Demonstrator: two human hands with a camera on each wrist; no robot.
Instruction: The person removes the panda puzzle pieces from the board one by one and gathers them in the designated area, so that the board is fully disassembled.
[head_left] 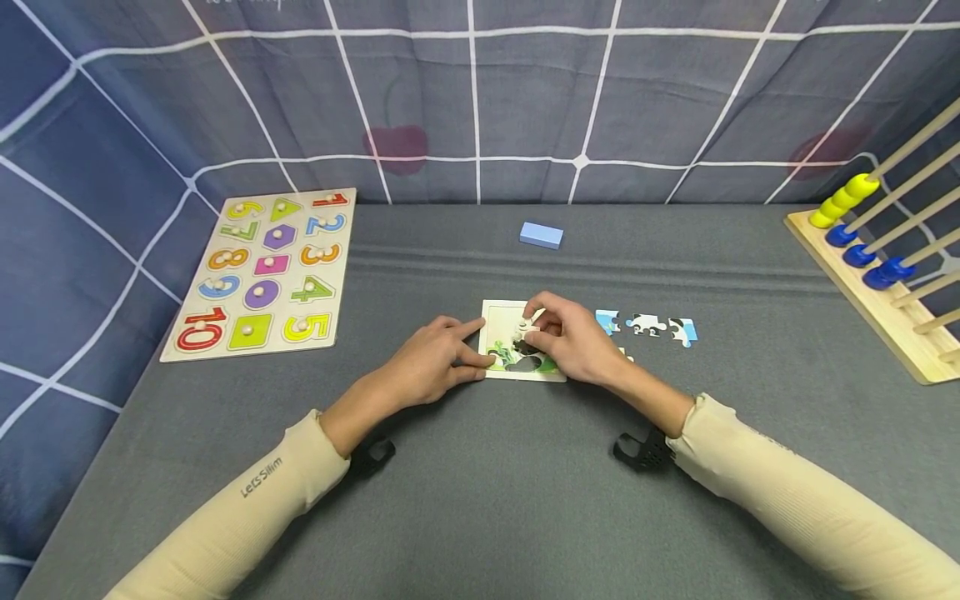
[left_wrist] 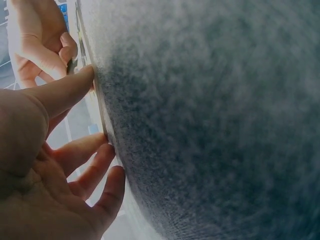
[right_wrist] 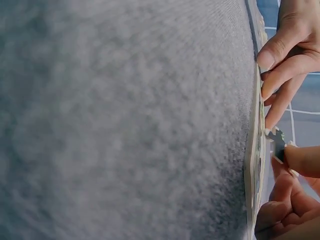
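Note:
A small jigsaw board (head_left: 501, 315) with a pale tray and a partly filled green, black and white picture lies in front of me. My left hand (head_left: 431, 360) rests on its left side, fingers spread and fingertips at the edge. Over the board, my right hand (head_left: 573, 340) pinches a jigsaw piece (right_wrist: 278, 144) between thumb and fingers. In the right wrist view the piece is tilted up, close to the board's surface. Right of the board lie loose jigsaw pieces, among them a blue one (head_left: 607, 322), a black-and-white one (head_left: 647, 325) and another with a blue edge (head_left: 683, 332).
A number-and-shape peg board (head_left: 262, 279) lies at the back left. Behind the jigsaw is a blue block (head_left: 541, 235). A wooden abacus (head_left: 885, 292) with yellow and blue beads stands at the right. A checked cloth (head_left: 525, 100) hangs behind the grey table (head_left: 480, 500).

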